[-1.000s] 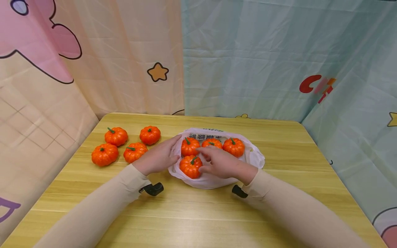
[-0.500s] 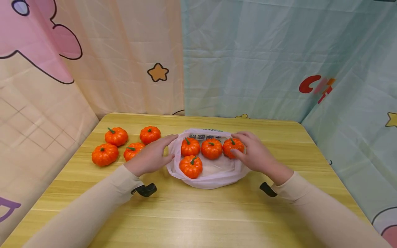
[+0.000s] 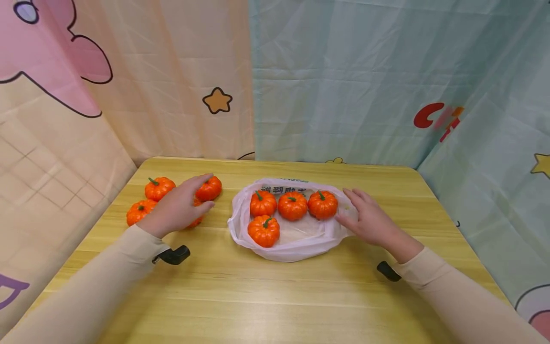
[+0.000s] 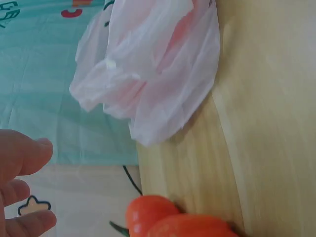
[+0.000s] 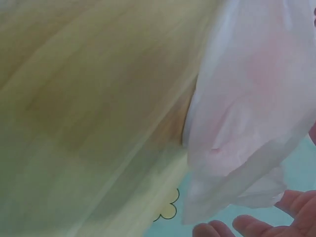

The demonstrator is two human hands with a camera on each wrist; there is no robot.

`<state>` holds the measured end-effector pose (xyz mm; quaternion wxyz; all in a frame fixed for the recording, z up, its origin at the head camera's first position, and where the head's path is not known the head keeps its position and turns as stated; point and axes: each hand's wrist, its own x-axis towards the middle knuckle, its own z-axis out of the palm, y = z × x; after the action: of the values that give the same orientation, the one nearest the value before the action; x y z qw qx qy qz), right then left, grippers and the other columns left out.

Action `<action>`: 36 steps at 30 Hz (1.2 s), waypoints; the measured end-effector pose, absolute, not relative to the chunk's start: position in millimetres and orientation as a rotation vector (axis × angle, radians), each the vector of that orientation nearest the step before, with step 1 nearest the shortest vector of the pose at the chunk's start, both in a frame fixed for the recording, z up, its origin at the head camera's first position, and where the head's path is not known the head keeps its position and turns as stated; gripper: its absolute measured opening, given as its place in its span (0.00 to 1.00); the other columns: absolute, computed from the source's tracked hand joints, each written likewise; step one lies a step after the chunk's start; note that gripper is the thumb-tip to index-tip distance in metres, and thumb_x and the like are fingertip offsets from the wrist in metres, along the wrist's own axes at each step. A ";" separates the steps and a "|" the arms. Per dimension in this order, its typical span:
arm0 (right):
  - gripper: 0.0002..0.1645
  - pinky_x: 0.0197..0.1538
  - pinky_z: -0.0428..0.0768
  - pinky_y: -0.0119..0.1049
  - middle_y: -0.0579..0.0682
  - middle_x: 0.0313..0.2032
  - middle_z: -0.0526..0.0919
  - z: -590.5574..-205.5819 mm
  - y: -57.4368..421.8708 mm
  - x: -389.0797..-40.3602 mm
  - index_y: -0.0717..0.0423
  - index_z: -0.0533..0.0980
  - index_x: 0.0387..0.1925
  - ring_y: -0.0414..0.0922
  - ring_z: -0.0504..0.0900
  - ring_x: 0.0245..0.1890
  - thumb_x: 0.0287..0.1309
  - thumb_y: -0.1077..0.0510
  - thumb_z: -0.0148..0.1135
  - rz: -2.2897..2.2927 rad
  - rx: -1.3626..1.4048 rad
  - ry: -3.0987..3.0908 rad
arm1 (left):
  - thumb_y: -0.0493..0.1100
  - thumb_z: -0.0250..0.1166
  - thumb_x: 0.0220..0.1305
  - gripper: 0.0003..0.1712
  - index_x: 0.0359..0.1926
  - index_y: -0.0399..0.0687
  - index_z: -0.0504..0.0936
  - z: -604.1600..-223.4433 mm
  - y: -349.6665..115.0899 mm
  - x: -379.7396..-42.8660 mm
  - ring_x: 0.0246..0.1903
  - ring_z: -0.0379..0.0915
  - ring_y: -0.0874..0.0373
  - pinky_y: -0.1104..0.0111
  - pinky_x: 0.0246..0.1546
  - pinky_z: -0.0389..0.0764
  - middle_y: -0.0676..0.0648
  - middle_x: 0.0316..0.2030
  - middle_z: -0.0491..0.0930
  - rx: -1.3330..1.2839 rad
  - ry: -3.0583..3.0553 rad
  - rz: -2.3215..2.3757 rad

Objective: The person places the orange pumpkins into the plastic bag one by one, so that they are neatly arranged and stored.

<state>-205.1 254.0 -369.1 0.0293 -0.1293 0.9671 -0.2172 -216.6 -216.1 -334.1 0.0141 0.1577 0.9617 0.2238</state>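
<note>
Your left hand (image 3: 178,206) hovers wide and empty by the loose orange pumpkins (image 3: 209,189), your right (image 3: 373,222) spread beside the plastic bag (image 3: 292,252) holding four bagged pumpkins (image 3: 292,209). Looks like reaching; next calls for closing that left grip around one.

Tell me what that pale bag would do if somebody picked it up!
The pale bag would probably flop and fold, since its thin sides look crumpled. It may sag underneath, because four orange pumpkins sit inside. Those could roll together, being rounded with some room beside them.
</note>
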 end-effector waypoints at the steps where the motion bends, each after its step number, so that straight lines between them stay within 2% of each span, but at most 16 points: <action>1: 0.50 0.73 0.62 0.74 0.74 0.79 0.52 -370.1 254.9 -204.7 0.62 0.54 0.82 0.75 0.57 0.76 0.72 0.43 0.64 -0.667 -0.393 2.974 | 0.49 0.67 0.73 0.46 0.83 0.44 0.56 -333.3 -222.8 -217.0 0.77 0.57 0.32 0.37 0.76 0.61 0.35 0.80 0.59 0.462 2.993 0.696; 7: 0.55 0.72 0.64 0.73 0.73 0.78 0.54 -373.8 260.4 -202.1 0.64 0.51 0.82 0.75 0.62 0.74 0.71 0.39 0.63 -0.664 -0.350 2.916 | 0.53 0.67 0.72 0.52 0.84 0.42 0.49 -332.9 -268.4 -220.9 0.75 0.56 0.27 0.32 0.74 0.59 0.31 0.80 0.56 0.311 2.985 0.678; 15: 0.61 0.74 0.61 0.74 0.74 0.79 0.53 -376.0 264.8 -200.7 0.62 0.46 0.84 0.75 0.58 0.76 0.69 0.34 0.63 -0.687 -0.301 2.855 | 0.56 0.72 0.68 0.57 0.80 0.27 0.52 -344.5 -324.6 -222.9 0.73 0.54 0.22 0.30 0.71 0.59 0.22 0.76 0.56 0.251 2.969 0.665; 19: 0.63 0.74 0.59 0.74 0.73 0.80 0.50 -377.8 264.0 -200.3 0.60 0.43 0.85 0.75 0.56 0.77 0.69 0.33 0.63 -0.697 -0.278 2.820 | 0.59 0.72 0.66 0.61 0.80 0.26 0.49 -352.4 -346.1 -222.5 0.72 0.53 0.20 0.27 0.69 0.59 0.20 0.76 0.54 0.209 2.896 0.669; 22: 0.62 0.74 0.60 0.74 0.73 0.80 0.51 -378.8 262.8 -199.7 0.59 0.42 0.85 0.76 0.57 0.76 0.69 0.33 0.63 -0.706 -0.283 2.815 | 0.62 0.73 0.65 0.63 0.79 0.25 0.51 -358.4 -357.6 -221.4 0.70 0.57 0.21 0.27 0.67 0.62 0.19 0.74 0.56 0.196 2.857 0.654; 27: 0.60 0.75 0.59 0.73 0.73 0.80 0.52 -380.2 261.2 -199.4 0.59 0.43 0.85 0.75 0.57 0.77 0.70 0.35 0.63 -0.742 -0.303 2.804 | 0.62 0.73 0.64 0.59 0.78 0.28 0.57 -365.4 -367.1 -221.8 0.65 0.65 0.23 0.29 0.63 0.67 0.19 0.71 0.64 0.186 2.828 0.638; 36: 0.54 0.75 0.60 0.71 0.74 0.78 0.56 -382.0 260.2 -198.7 0.66 0.47 0.83 0.74 0.60 0.76 0.73 0.45 0.63 -0.799 -0.345 2.819 | 0.65 0.72 0.64 0.54 0.75 0.32 0.64 -373.2 -375.0 -222.7 0.62 0.69 0.25 0.33 0.60 0.71 0.22 0.67 0.71 0.174 2.858 0.619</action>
<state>-198.7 260.2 -382.0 0.0953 -0.1163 0.9512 -0.2696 -222.7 -375.0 -373.2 0.1057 0.0591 0.9702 0.2101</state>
